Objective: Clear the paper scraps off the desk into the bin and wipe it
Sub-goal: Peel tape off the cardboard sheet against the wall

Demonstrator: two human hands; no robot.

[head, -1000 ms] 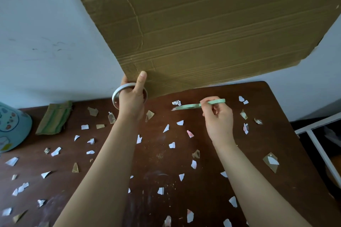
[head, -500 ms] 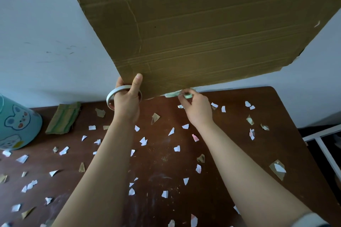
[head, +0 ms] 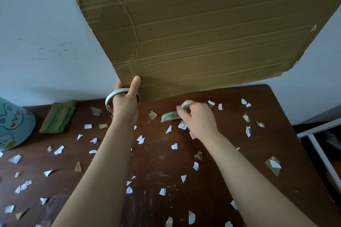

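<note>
Since half a second ago the right hand [head: 199, 120] has dropped away from the bottom edge of the cardboard [head: 184, 33] and now hangs over the desk [head: 239, 153] just right of the view's centre. Its fingers are curled and pinch a green strip [head: 169, 116], which trails toward nine o'clock (it is blurred, so its exact shape cannot be told). The left hand [head: 125, 108] grips the cardboard's lowest corner, thumb pressed flat on the near face and the other fingers behind, with a white tape roll [head: 110, 97] looped round it like a bangle. The sheet is brown, creased and ribbed, tilted, and fills the view from eleven to two o'clock.

Paper scraps [head: 174, 146] lie scattered over nearly the whole dark brown top: small torn pieces, mostly white, some tan, a few tinged pink, thicker toward seven o'clock and thinner toward three. The bin [head: 14, 125], pale blue with a cartoon animal printed on it, sits at nine o'clock at the desk's left edge. A folded green cloth [head: 57, 116] lies just beside it, toward ten o'clock, near the wall.
</note>
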